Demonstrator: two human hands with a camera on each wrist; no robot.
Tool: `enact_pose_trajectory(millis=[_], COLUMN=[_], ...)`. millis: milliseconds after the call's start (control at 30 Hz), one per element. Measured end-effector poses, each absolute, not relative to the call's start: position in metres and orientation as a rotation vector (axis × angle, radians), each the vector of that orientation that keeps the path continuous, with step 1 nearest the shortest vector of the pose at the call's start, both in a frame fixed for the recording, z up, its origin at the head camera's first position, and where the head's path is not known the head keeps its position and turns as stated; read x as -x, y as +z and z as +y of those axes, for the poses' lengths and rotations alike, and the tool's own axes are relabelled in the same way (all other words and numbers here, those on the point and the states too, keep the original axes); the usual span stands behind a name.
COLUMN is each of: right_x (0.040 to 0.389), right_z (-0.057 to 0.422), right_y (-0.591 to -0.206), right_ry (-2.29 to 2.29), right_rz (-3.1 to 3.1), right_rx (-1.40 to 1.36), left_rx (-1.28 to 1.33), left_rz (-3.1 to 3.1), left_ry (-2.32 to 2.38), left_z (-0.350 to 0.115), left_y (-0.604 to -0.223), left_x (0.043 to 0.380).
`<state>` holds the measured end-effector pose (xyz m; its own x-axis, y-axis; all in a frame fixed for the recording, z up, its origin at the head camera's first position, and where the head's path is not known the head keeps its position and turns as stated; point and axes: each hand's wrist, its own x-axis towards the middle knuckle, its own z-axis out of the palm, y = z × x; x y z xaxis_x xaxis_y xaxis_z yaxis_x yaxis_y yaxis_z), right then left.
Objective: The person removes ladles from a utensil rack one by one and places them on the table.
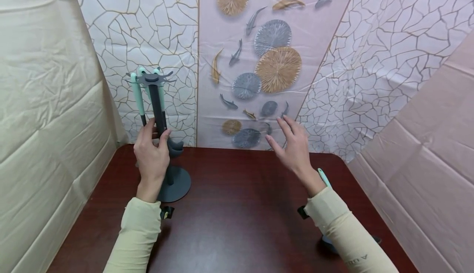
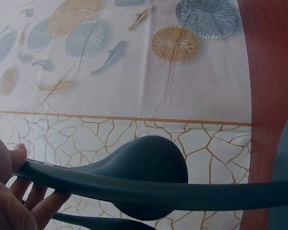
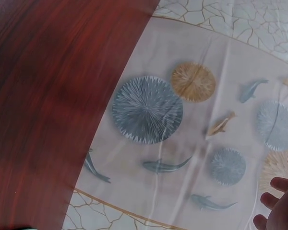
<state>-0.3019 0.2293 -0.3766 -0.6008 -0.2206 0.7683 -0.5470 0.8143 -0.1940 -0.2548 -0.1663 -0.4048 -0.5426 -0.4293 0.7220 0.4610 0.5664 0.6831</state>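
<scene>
A dark grey utensil stand [image 1: 174,184] with a round base and a hooked top stands at the left of the table. Several utensils with mint handles [image 1: 138,94] hang from its hooks. One of them, with a dark rounded bowl, looks like a ladle [image 2: 144,163]. My left hand [image 1: 152,153] holds the stand's upright pole [image 2: 110,189] between thumb and fingers, partway up. My right hand [image 1: 296,145] is raised above the table, fingers spread and slightly bent, touching nothing; in the right wrist view only some fingertips [image 3: 273,201] show at the right edge.
Under my right forearm lies a utensil with a mint handle [image 1: 324,177], mostly hidden by the sleeve. A dark piece [image 1: 328,244] shows beside that sleeve. The dark red table [image 1: 237,207] ends at a patterned cloth backdrop [image 1: 255,59], with cream cloth on both sides.
</scene>
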Motion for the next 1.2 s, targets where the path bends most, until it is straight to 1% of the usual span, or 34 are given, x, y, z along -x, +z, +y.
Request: enact_pose_trajectory(millis=[533, 967, 1200], right_x=[0.300, 0.296, 0.295], right_z=[0.213, 0.175, 0.155], right_y=[-0.379, -0.363, -0.355], right_ry=[0.585, 0.764, 0.834], right_rz=[-2.244, -2.234, -2.244], right_rx=[-0.561, -0.623, -0.670], left_rx=[0.146, 0.210, 0.195], left_rz=[-1.819, -1.955, -1.947], left_ry=[-1.119, -1.132, -1.176], left_z=[-0.171, -0.171, -0.172], left_y=[-0.404, -0.401, -0.401], left_x=[0.260, 0.257, 0.254])
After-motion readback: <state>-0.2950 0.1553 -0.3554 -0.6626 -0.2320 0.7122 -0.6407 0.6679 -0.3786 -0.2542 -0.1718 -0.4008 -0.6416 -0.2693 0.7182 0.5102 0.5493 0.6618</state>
